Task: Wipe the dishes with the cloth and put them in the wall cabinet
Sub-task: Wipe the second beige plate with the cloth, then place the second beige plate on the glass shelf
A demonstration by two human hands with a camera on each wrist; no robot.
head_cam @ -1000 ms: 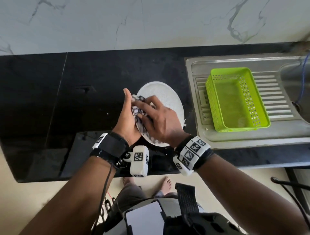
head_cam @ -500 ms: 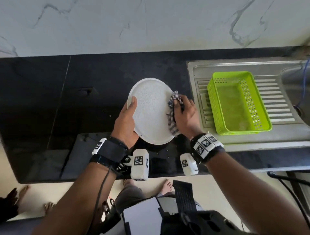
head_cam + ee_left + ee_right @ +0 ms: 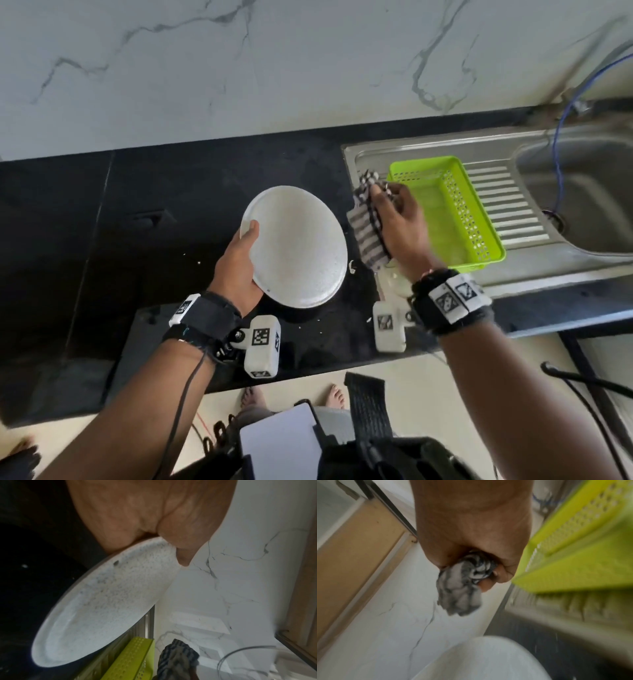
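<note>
On the dark counter point(image 3: 171, 192), the left hand point(image 3: 236, 267) holds the plate point(image 3: 298, 246) by its left rim, thumb curled over the top edge and fingers hidden beneath. The plate is tilted, lifted off the counter, its speckled face turned up toward the head camera. In the left wrist view a small dark spot sits near the rim by the thumb – whether it is dirt or part of the glaze I cannot tell.

Just right of the plate and apart from it, the right hand point(image 3: 400, 222) is closed round the cloth point(image 3: 368, 226), which is bunched in the fist with a checked length hanging below. The hand sits over the left edge of the drainboard point(image 3: 507, 192), in front of the green basket point(image 3: 472, 212), which looks empty.

My reading: with the cloth off the plate and its face looking dry, wiping of this plate seems finished or nearly so – what is left is carrying it to the cabinet. No other dishes show, so this may be the last one, though I cannot be sure.

The cabinet is not clearly visible: only a wooden edge appears in the wrist views, and whether that belongs to it I cannot say. The plate's underside is hidden, and the right wrist view is smeared.
</note>
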